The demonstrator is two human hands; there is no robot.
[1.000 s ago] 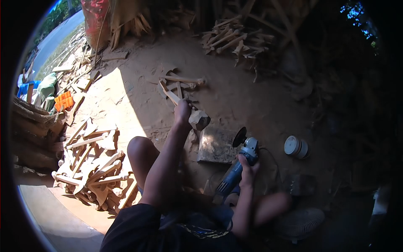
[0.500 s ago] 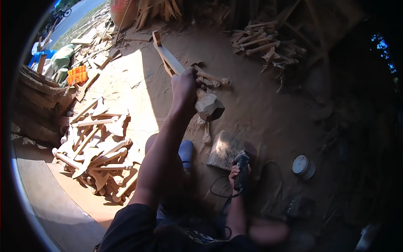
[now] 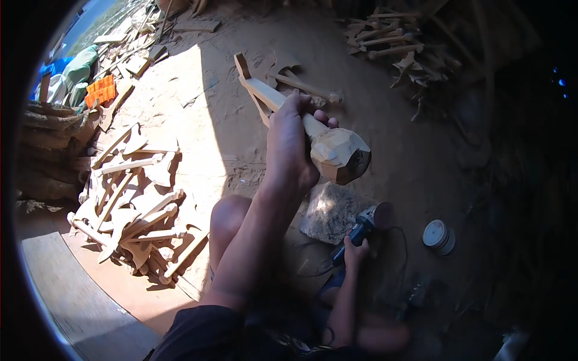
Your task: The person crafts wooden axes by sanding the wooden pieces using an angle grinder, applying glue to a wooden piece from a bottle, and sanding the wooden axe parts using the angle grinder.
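Note:
My left hand (image 3: 288, 141) is closed around the shaft of a carved wooden club (image 3: 340, 153). Its faceted knob points toward me at the right, and a thin, flat wooden part sticks out at the far end. Lower down, my right hand (image 3: 356, 251) grips the body of an angle grinder (image 3: 363, 230), with its round disc at the upper right. Whether the disc is spinning I cannot tell. Just left of the grinder sits a pale, rough block (image 3: 328, 215), and the club's knob hangs above it.
Similar carved wooden pieces (image 3: 135, 210) lie heaped on the sunlit ground at left. Another wood pile (image 3: 391, 42) is at the back right. A round white-lidded container (image 3: 438, 236) stands right of the grinder, whose cord trails on the ground. An orange object (image 3: 101, 90) lies far left.
My left hand has brought the club rightward and closer, so the knob looks larger. The grinder in my right hand has moved slightly up and right and tilted further toward the right.

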